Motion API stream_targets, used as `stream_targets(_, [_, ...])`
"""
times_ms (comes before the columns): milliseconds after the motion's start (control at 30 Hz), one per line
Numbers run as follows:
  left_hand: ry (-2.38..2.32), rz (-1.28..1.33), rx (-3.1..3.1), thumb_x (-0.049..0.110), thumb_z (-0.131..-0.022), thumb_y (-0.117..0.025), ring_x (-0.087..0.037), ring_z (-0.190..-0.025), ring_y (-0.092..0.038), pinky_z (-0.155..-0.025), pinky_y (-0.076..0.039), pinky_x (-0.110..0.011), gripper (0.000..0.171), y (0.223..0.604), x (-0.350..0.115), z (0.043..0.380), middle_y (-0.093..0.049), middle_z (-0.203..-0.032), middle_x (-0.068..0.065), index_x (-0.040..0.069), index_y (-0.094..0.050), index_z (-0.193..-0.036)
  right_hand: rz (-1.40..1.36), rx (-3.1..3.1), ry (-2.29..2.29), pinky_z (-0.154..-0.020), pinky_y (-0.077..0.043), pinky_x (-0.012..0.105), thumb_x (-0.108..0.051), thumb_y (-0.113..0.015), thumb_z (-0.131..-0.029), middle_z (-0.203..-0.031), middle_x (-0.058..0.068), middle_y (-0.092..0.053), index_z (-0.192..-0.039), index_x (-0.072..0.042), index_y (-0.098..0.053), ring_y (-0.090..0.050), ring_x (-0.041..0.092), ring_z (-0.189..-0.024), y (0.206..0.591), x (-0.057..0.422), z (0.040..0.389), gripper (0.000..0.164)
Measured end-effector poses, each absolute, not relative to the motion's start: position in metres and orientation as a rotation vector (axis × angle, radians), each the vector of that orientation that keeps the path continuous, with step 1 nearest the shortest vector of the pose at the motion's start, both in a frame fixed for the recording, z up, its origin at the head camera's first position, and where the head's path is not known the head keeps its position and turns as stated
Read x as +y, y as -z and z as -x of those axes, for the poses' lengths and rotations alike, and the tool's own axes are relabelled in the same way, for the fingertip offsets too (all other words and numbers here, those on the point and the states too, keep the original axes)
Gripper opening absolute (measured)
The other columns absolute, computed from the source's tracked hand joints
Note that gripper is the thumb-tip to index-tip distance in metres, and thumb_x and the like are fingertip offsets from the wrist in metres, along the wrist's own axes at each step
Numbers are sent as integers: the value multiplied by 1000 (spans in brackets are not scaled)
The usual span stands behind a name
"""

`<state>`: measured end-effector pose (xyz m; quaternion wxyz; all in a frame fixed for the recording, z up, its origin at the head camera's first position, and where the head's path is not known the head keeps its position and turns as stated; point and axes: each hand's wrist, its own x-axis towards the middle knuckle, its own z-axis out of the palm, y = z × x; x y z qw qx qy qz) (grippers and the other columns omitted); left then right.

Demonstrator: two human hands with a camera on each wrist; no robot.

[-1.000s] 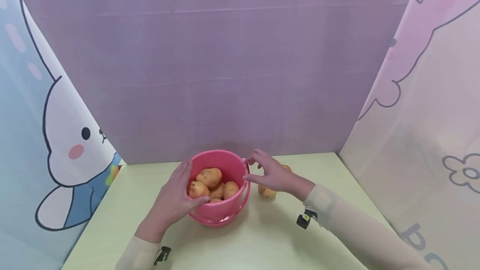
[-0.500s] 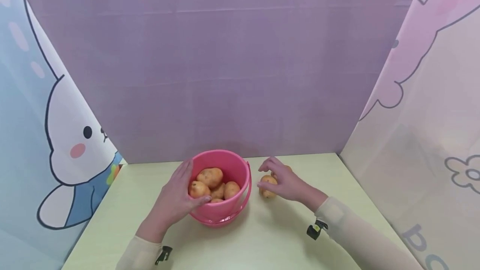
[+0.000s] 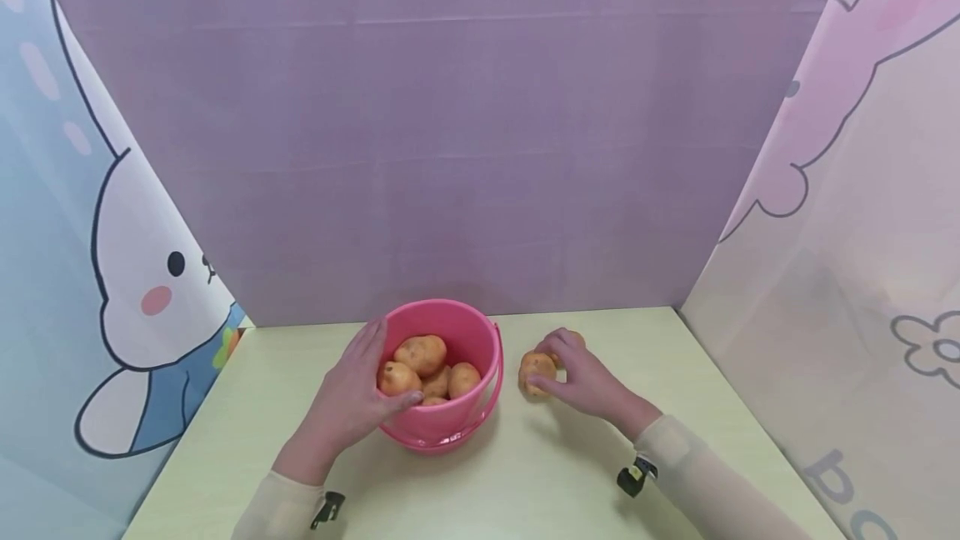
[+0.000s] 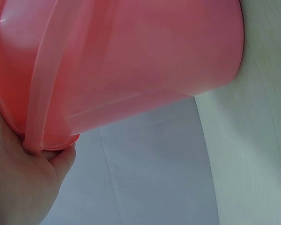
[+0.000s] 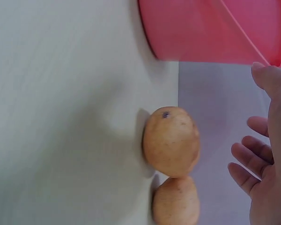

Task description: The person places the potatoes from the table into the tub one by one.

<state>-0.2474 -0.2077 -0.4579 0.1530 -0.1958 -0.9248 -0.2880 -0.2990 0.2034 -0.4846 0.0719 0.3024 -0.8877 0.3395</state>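
Observation:
A pink bucket stands on the table with several potatoes inside. My left hand grips its left side at the rim, fingers along the far left and thumb over the near edge. In the left wrist view that hand is at the rim beside the handle joint. Right of the bucket lie two potatoes, a nearer one and one behind it, partly hidden by my right hand. Its thumb and fingers are spread over the nearer potato. In the right wrist view the hand shows loose, parted fingers holding nothing.
The pink handle hangs down the bucket's near right side. A purple cloth wall rises at the table's back edge. Printed panels, one with a rabbit, stand at either side of the pale table.
My right hand has left the bucket's right rim, moved right and come down over the nearer potato. My left hand stays at the bucket.

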Motion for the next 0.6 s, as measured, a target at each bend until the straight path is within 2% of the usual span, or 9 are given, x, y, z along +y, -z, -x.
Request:
stream_targets(167, [823,559,-2653,78,-86,-79,-41,-165,-27,-120,-41,-73,129,457,-207,248,-30,-179,-18,1,-26,-174,-867,-2651,-1065,-104,-59,62,-33,-89,-97,-135,14,-60,-130,-4,-70,-61,39,-125,497,204,301,48])
stream_targets(400, [840,563,-2649,77,-86,-80,-40,-165,-27,-119,-42,-74,129,458,-207,248,-30,-179,-17,3,-25,-175,-858,-2566,-919,-109,-54,63,-28,-94,-92,-133,17,-64,-130,-3,-72,-58,33,-127,516,201,307,51])
stream_targets(600, [835,558,-2653,78,-85,-80,-40,-165,-27,-119,-42,-73,129,459,-207,249,-30,-179,-16,3,-25,-175,-758,-2593,-817,-114,-51,63,-32,-96,-88,-137,17,-65,-135,-1,-69,-60,38,-132,526,198,311,62])
